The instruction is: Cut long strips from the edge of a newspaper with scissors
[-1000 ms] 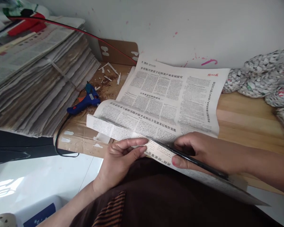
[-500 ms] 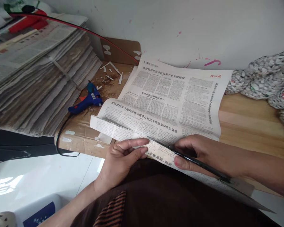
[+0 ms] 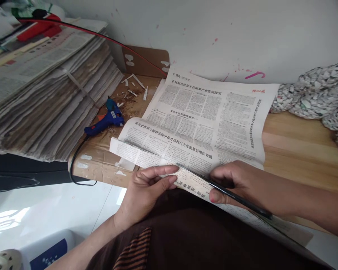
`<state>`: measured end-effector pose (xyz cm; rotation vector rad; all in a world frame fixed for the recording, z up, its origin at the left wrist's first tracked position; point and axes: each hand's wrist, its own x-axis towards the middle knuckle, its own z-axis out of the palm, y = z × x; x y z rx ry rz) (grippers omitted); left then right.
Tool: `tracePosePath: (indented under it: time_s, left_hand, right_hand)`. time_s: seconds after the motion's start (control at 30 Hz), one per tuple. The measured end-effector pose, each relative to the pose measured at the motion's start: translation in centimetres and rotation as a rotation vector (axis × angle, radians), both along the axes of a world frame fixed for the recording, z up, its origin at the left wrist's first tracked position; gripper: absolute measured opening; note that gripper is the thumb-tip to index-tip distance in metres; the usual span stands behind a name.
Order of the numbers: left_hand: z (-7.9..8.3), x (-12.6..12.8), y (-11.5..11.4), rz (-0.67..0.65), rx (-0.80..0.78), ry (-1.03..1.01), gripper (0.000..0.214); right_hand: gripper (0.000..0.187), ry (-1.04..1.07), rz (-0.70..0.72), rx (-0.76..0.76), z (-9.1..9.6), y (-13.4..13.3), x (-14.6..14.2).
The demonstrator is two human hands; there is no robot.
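Observation:
A printed newspaper sheet [image 3: 211, 116] lies spread on the wooden table [image 3: 295, 146], its near edge folded up toward me. My left hand [image 3: 146, 191] pinches that folded edge between thumb and fingers. My right hand [image 3: 239, 182] is closed round a long thin black blade [image 3: 236, 197] that lies along the fold, its tip near my left fingertips. Below the blade a narrow strip of newspaper [image 3: 194, 185] hangs over the table edge toward my lap.
A tall stack of old newspapers [image 3: 42, 93] fills the left. A blue glue gun [image 3: 105, 120] with a black cord lies on cardboard [image 3: 98, 157] among paper scraps. Woven paper pieces [image 3: 315, 93] sit at the right by the white wall.
Both hands hold nearly the same place on the fold. The view has shifted slightly, so everything sits a little further right and lower.

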<state>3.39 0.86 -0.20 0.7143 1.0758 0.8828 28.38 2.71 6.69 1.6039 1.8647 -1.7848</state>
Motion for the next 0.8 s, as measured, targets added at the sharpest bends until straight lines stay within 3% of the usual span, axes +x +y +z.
tracePosePath:
  time_s: [0.17,0.33,0.57,0.8]
  left_hand:
    - [0.1,-0.4,0.1,-0.006,-0.015,-0.005,0.022]
    - [-0.2,-1.1,0.6,0.149,0.106,0.087,0.018]
    - [0.0,-1.4,0.4,0.021,0.087,0.129,0.016]
    - [0.1,-1.6,0.2,0.016,0.056,0.081,0.021]
  right_hand:
    - [0.046,0.006,-0.007,-0.003,-0.2,0.0,0.2]
    - [0.047,-0.065,0.005,0.038,-0.1,0.1,0.3]
    - [0.046,-0.102,0.049,0.033,1.2,0.7,-1.5]
    - [0.046,-0.072,0.061,0.025,1.6,0.9,-1.8]
